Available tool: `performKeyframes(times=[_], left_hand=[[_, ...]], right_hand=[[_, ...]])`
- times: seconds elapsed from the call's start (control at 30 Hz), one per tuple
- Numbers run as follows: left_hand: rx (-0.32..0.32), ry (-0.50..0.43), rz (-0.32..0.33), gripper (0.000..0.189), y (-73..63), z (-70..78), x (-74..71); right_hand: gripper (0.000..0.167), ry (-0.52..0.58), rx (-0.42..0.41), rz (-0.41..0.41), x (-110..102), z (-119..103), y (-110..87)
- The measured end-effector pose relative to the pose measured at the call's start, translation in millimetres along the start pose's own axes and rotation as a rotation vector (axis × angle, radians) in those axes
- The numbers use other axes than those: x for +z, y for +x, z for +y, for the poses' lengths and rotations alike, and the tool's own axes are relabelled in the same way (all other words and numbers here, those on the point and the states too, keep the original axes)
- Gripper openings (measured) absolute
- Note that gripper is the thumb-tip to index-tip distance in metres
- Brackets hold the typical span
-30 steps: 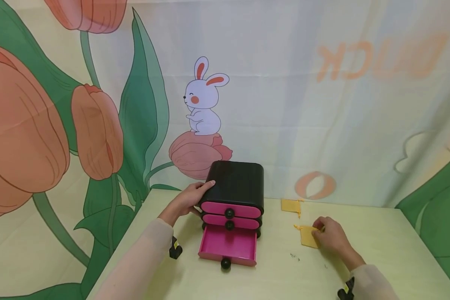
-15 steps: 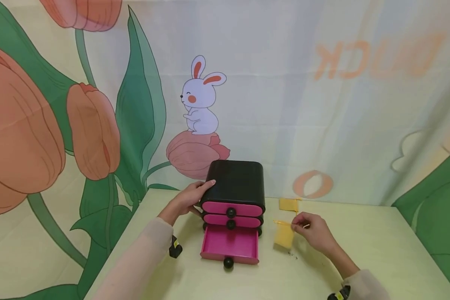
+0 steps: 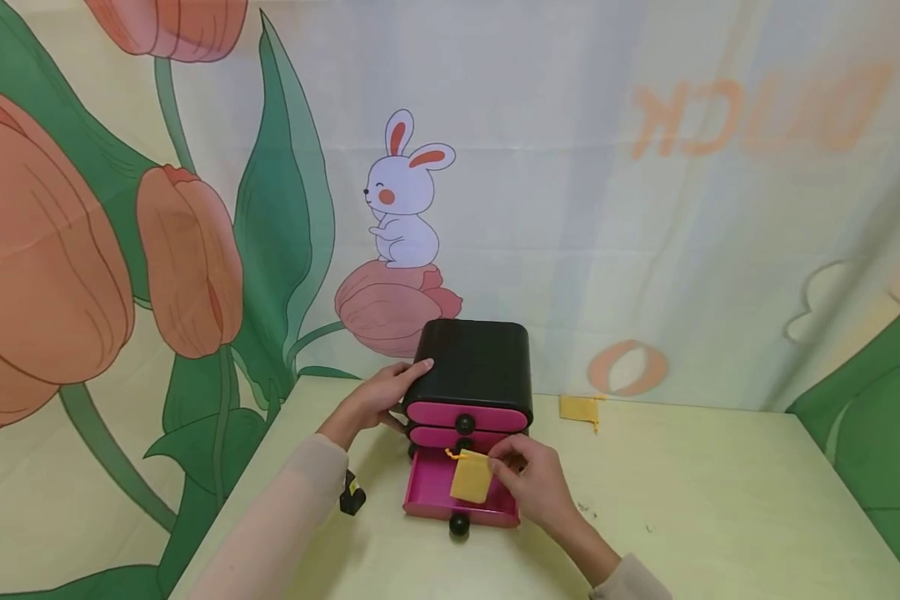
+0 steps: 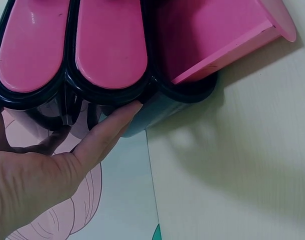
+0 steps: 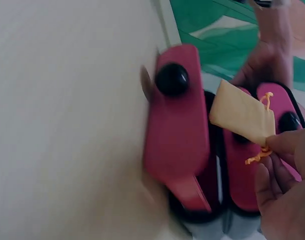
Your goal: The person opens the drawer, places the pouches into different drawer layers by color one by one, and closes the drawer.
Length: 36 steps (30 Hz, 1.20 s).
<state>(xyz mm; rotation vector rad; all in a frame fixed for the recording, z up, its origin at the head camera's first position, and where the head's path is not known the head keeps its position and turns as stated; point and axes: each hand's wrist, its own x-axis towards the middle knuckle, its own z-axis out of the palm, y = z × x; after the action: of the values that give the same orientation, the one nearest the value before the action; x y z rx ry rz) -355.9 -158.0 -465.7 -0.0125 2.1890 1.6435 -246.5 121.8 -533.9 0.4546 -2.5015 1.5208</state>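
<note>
A small black cabinet with pink drawers (image 3: pixel 471 358) stands on the table, its bottom drawer (image 3: pixel 427 492) pulled out. My left hand (image 3: pixel 378 398) holds the cabinet's left side, thumb on the top edge; in the left wrist view the left hand (image 4: pixel 47 170) has its fingers against the black shells. By its drawstring corner, my right hand (image 3: pixel 536 483) pinches a small yellow drawstring pouch (image 3: pixel 471 478), hanging over the open drawer. In the right wrist view the pouch (image 5: pixel 242 112) tilts out from the thumb and fingertips, in front of the drawer fronts.
A second yellow drawstring pouch (image 3: pixel 579 408) lies flat at the back of the table, right of the cabinet. Small dark marks (image 3: pixel 587 510) show on the tabletop near the right hand. Behind rises a printed curtain (image 3: pixel 570 208) with tulips and a rabbit.
My right hand has lifted the nearer pouch off the table and carried it left, over the open drawer. The left hand stays on the cabinet.
</note>
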Motion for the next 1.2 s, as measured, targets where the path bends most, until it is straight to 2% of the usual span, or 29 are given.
performKeyframes(times=[0.2, 0.37, 0.53, 0.77, 0.97, 1.1, 1.2], left_hand=[[0.003, -0.002, 0.0, 0.095, -2.7, 2.0, -0.1], [0.006, 0.003, 0.003, 0.095, -1.3, 1.2, -0.6], [0.003, -0.004, 0.002, 0.095, -2.6, 3.0, 0.0], [-0.007, -0.005, 0.009, 0.095, -4.5, 3.8, 1.6], [-0.009, -0.003, 0.015, 0.096, -5.6, 2.8, -0.7], [-0.012, -0.012, 0.018, 0.097, -4.3, 2.2, -0.8], [-0.011, -0.01, 0.008, 0.097, -3.8, 2.2, 1.0]], right_hand=[[0.01, -0.048, -0.058, -0.005, 29, 2, 1.5], [0.009, -0.092, -0.092, -0.008, 45, 7, 1.0], [0.012, -0.122, -0.097, -0.002, 55, 7, -1.5], [0.008, -0.147, -0.078, 0.0, 59, 8, -3.1], [0.011, -0.154, -0.104, -0.018, 49, 1, -6.3], [0.01, -0.121, -0.096, -0.006, 24, -5, -9.6], [0.011, -0.101, -0.11, 0.052, -3, 2, -10.9]])
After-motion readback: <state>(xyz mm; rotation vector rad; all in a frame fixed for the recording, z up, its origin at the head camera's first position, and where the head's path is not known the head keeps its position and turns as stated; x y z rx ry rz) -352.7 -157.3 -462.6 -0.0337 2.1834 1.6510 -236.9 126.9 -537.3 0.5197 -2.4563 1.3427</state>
